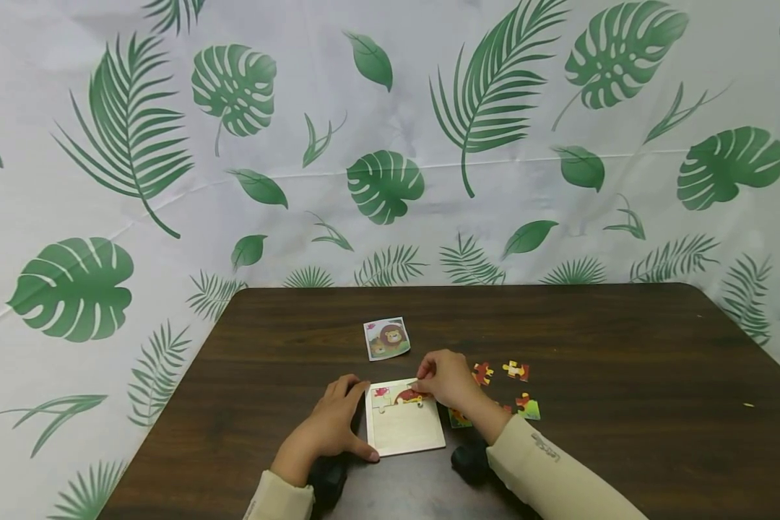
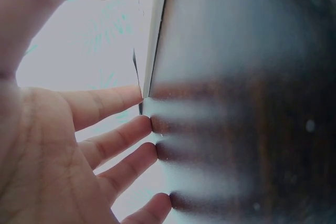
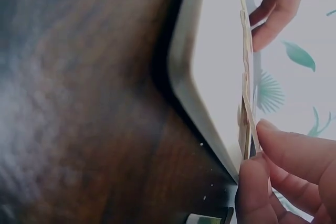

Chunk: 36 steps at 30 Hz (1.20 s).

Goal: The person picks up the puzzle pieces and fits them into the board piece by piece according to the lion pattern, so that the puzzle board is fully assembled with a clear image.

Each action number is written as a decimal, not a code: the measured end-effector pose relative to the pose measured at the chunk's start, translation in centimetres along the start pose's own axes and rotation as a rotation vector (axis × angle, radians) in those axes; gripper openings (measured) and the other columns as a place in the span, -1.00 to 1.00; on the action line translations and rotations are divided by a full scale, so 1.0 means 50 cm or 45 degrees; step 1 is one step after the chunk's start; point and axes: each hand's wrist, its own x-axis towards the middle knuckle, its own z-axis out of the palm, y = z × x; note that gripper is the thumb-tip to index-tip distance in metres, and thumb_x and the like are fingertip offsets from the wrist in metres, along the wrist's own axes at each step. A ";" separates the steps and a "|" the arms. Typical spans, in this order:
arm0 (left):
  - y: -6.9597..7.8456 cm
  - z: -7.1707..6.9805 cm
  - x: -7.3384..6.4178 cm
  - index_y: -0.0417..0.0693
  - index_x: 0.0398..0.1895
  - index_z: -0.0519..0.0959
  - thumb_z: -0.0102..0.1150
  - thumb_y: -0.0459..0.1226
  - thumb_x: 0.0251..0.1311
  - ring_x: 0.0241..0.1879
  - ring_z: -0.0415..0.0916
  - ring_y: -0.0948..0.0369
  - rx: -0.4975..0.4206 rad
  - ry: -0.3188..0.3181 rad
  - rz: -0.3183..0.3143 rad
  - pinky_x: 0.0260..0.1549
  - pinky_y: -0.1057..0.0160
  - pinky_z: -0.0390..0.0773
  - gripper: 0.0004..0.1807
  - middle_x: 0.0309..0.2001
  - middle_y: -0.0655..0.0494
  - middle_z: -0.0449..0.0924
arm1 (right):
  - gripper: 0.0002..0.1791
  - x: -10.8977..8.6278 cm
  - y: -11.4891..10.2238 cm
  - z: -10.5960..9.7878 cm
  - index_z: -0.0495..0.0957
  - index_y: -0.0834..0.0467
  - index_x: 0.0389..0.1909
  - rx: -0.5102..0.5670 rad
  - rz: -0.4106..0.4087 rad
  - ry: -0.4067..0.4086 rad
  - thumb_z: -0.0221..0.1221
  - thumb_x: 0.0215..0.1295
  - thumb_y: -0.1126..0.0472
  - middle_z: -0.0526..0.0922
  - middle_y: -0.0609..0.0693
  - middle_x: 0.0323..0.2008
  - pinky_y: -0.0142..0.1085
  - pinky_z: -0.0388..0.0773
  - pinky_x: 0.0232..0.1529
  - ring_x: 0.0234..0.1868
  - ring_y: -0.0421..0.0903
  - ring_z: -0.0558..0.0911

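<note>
A pale wooden puzzle tray (image 1: 406, 437) lies on the table, with a few joined pieces (image 1: 382, 398) along its far side. My left hand (image 1: 331, 425) spans the tray's left side, its thumb at the near corner and index finger by the far corner. In the left wrist view its fingers (image 2: 118, 140) are spread and nearly straight, tips on the table. My right hand (image 1: 453, 381) is over the tray's far right corner. Between its thumb and fingers it pinches a thin puzzle piece (image 3: 251, 119), tilted against the tray's edge.
Several loose puzzle pieces (image 1: 516, 371) lie to the right of the tray, some partly hidden by the right forearm. Beyond the tray is a small picture card (image 1: 387, 339) with lions. A leaf-printed cloth (image 1: 390, 144) hangs behind the dark wooden table (image 1: 624, 404).
</note>
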 end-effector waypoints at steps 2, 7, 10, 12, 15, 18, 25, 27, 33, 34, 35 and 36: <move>0.000 0.000 0.000 -0.22 0.29 0.20 0.56 0.02 -0.43 0.24 0.00 -0.19 0.001 -0.001 0.000 0.07 -0.25 0.13 0.14 0.25 -0.24 0.06 | -0.75 0.001 -0.001 0.000 0.50 0.10 -0.67 -0.022 -0.001 -0.004 0.42 -0.10 0.21 0.41 -0.09 -0.73 -0.34 0.31 -0.63 -0.64 -0.17 0.38; -0.004 0.002 0.002 -0.22 0.29 0.20 0.56 0.02 -0.43 0.24 0.00 -0.19 0.004 0.002 -0.001 0.07 -0.24 0.13 0.14 0.25 -0.24 0.06 | -0.74 0.001 -0.005 0.001 0.47 0.12 -0.68 -0.044 -0.022 -0.030 0.42 -0.09 0.24 0.41 -0.09 -0.76 -0.37 0.32 -0.69 -0.70 -0.19 0.39; -0.005 0.002 0.003 -0.22 0.29 0.21 0.56 0.03 -0.43 0.24 0.00 -0.19 0.007 0.002 -0.006 0.06 -0.25 0.14 0.14 0.25 -0.24 0.06 | -0.73 0.002 -0.008 0.000 0.46 0.14 -0.69 -0.044 -0.023 -0.053 0.41 -0.08 0.27 0.41 -0.09 -0.79 -0.38 0.33 -0.72 -0.76 -0.21 0.40; -0.005 0.003 0.003 -0.22 0.29 0.21 0.56 0.03 -0.43 0.24 0.00 -0.19 0.007 0.002 -0.008 0.06 -0.25 0.14 0.14 0.25 -0.24 0.06 | -0.72 0.002 -0.009 0.000 0.44 0.15 -0.69 -0.041 -0.016 -0.071 0.40 -0.08 0.28 0.42 -0.08 -0.80 -0.39 0.34 -0.74 -0.80 -0.21 0.41; -0.006 0.004 0.003 -0.23 0.29 0.21 0.56 0.04 -0.43 0.24 0.00 -0.20 0.003 -0.001 -0.004 0.06 -0.25 0.15 0.14 0.25 -0.25 0.06 | -0.71 0.003 -0.009 0.000 0.44 0.14 -0.69 -0.066 -0.009 -0.084 0.40 -0.07 0.27 0.42 -0.07 -0.80 -0.39 0.33 -0.74 -0.79 -0.21 0.41; -0.005 0.003 0.002 -0.25 0.28 0.21 0.56 0.03 -0.44 0.23 0.01 -0.20 -0.003 0.000 0.004 0.06 -0.25 0.15 0.14 0.24 -0.25 0.07 | -0.71 0.004 -0.011 -0.001 0.43 0.13 -0.70 -0.096 -0.015 -0.087 0.40 -0.07 0.27 0.42 -0.07 -0.77 -0.38 0.32 -0.72 -0.75 -0.19 0.40; -0.004 -0.001 0.001 -0.26 0.28 0.21 0.56 0.03 -0.44 0.23 0.01 -0.20 0.006 0.015 0.012 0.06 -0.24 0.15 0.15 0.24 -0.26 0.07 | -0.68 0.007 -0.023 0.001 0.41 0.09 -0.75 -0.226 -0.097 -0.088 0.38 -0.05 0.27 0.39 -0.10 -0.74 -0.36 0.29 -0.64 -0.65 -0.17 0.37; -0.004 -0.002 0.000 -0.26 0.28 0.21 0.56 0.03 -0.45 0.23 0.02 -0.20 0.007 0.019 0.012 0.06 -0.24 0.15 0.15 0.24 -0.26 0.07 | -0.67 0.007 -0.025 0.002 0.41 0.08 -0.76 -0.274 -0.119 -0.091 0.37 -0.03 0.26 0.38 -0.11 -0.74 -0.36 0.28 -0.63 -0.64 -0.17 0.36; -0.003 0.000 0.000 -0.28 0.27 0.22 0.57 0.02 -0.45 0.21 0.04 -0.19 0.002 0.025 0.018 0.05 -0.23 0.17 0.15 0.23 -0.24 0.10 | -0.68 0.005 -0.027 0.001 0.42 0.08 -0.77 -0.298 -0.123 -0.100 0.37 -0.02 0.26 0.38 -0.11 -0.74 -0.36 0.28 -0.63 -0.64 -0.18 0.36; -0.003 0.000 -0.001 -0.28 0.27 0.22 0.57 0.02 -0.45 0.21 0.04 -0.19 0.001 0.023 0.019 0.05 -0.23 0.17 0.15 0.23 -0.24 0.10 | -0.68 0.005 -0.026 0.001 0.42 0.08 -0.77 -0.290 -0.124 -0.100 0.37 -0.02 0.27 0.38 -0.11 -0.74 -0.36 0.29 -0.63 -0.64 -0.18 0.37; -0.003 0.000 -0.001 -0.29 0.27 0.22 0.57 0.02 -0.45 0.21 0.04 -0.18 -0.002 0.021 0.018 0.05 -0.23 0.17 0.15 0.23 -0.24 0.10 | -0.69 0.005 -0.025 0.001 0.43 0.08 -0.76 -0.282 -0.127 -0.098 0.37 -0.03 0.27 0.39 -0.12 -0.74 -0.37 0.29 -0.63 -0.64 -0.18 0.37; -0.002 0.000 -0.001 -0.28 0.28 0.22 0.57 0.02 -0.45 0.22 0.04 -0.18 -0.004 0.018 0.017 0.05 -0.23 0.17 0.15 0.23 -0.24 0.10 | -0.69 0.005 -0.023 0.001 0.43 0.08 -0.76 -0.272 -0.128 -0.098 0.37 -0.03 0.27 0.39 -0.12 -0.74 -0.36 0.29 -0.63 -0.64 -0.18 0.37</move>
